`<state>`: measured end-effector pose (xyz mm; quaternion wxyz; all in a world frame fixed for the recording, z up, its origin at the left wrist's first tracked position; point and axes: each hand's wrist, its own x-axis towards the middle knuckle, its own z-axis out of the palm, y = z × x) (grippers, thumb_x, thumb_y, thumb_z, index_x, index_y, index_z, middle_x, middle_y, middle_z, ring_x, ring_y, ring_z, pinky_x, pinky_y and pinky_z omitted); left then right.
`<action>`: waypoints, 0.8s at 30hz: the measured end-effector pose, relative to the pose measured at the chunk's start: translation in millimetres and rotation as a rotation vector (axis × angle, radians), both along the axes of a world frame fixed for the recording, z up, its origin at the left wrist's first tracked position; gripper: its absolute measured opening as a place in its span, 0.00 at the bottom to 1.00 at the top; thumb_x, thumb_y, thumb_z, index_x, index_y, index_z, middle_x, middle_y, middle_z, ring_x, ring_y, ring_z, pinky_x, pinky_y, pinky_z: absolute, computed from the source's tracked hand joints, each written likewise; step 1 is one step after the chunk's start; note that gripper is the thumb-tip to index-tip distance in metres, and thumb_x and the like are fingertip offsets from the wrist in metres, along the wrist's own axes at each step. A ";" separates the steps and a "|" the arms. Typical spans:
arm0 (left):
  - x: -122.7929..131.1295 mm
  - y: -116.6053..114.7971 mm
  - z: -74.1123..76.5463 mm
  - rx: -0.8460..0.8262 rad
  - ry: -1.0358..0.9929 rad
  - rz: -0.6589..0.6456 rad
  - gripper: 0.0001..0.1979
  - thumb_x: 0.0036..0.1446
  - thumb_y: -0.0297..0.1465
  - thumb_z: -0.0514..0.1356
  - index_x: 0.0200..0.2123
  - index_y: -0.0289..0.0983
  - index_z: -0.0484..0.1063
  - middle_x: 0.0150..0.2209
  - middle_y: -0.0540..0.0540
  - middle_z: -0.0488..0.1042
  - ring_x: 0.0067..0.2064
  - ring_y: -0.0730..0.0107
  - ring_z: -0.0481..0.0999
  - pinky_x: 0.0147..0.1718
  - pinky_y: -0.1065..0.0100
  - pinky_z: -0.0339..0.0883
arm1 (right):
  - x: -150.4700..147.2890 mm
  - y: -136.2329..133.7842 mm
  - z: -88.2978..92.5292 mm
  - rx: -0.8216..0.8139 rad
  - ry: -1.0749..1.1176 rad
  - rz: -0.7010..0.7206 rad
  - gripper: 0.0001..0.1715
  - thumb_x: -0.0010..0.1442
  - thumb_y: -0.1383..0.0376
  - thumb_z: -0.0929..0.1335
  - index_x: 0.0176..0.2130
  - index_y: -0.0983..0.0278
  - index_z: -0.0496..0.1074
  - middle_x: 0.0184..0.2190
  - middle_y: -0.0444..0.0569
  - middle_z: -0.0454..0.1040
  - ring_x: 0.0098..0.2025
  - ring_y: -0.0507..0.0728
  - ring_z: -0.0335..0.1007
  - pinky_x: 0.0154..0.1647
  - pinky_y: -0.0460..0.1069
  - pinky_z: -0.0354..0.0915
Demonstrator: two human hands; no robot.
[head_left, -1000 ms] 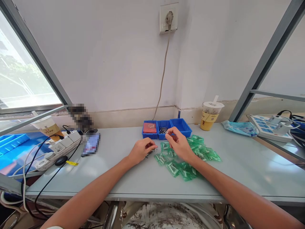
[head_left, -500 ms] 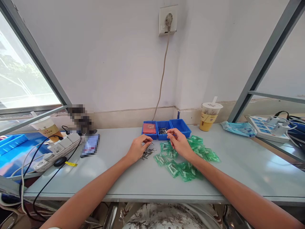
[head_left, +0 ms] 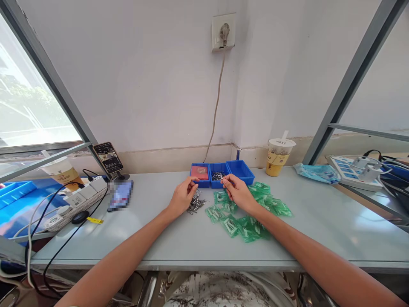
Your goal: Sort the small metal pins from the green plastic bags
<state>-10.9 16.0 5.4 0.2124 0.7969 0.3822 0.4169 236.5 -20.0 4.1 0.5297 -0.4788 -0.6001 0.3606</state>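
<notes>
My left hand (head_left: 183, 197) is over the left edge of a loose pile of small metal pins (head_left: 197, 202) on the grey table. Its thumb and forefinger are pinched, and what they hold is too small to name. Fingers closed together, my right hand (head_left: 238, 192) hangs at the front of the middle blue bin (head_left: 218, 184), which has small metal parts inside. Whatever it grips is too small to make out. The left blue bin (head_left: 201, 184) holds a red item (head_left: 199, 172). Several green bags (head_left: 230, 225) with metal parts lie under and beside my right forearm.
The right blue bin (head_left: 241, 171) stands behind my right hand. A drink cup (head_left: 277, 157) and a blue packet (head_left: 317, 173) are at the back right. Phones (head_left: 120, 195) and a power strip (head_left: 83, 195) with cables sit at the left.
My left hand has shifted slightly left and down, away from the bins. My right hand has moved slightly left and lower, staying at the middle bin's front. The view has shifted slightly.
</notes>
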 end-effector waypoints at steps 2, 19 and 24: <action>0.2 0.0 -0.8 -0.014 0.002 0.006 0.12 0.70 0.36 0.54 0.52 0.40 0.71 0.30 0.52 0.69 0.30 0.70 0.67 0.33 0.70 0.62 | -0.2 -0.4 0.6 -0.019 0.012 0.020 0.22 0.65 0.44 0.66 0.39 0.60 0.70 0.31 0.42 0.67 0.20 0.49 0.58 0.17 0.46 0.55; -0.7 3.6 -3.6 -0.066 -0.059 0.043 0.12 0.71 0.38 0.52 0.47 0.40 0.72 0.24 0.55 0.57 0.26 0.71 0.60 0.28 0.71 0.53 | 1.3 -4.5 2.3 0.132 -0.197 -0.046 0.10 0.67 0.54 0.66 0.42 0.58 0.67 0.34 0.43 0.71 0.28 0.53 0.66 0.27 0.48 0.61; 1.1 3.6 -5.6 -0.067 -0.147 0.058 0.13 0.71 0.40 0.52 0.48 0.40 0.72 0.28 0.53 0.64 0.31 0.70 0.69 0.33 0.70 0.62 | -2.8 -8.0 3.1 0.121 -0.243 0.018 0.12 0.66 0.54 0.69 0.37 0.59 0.67 0.31 0.42 0.70 0.27 0.52 0.64 0.26 0.48 0.60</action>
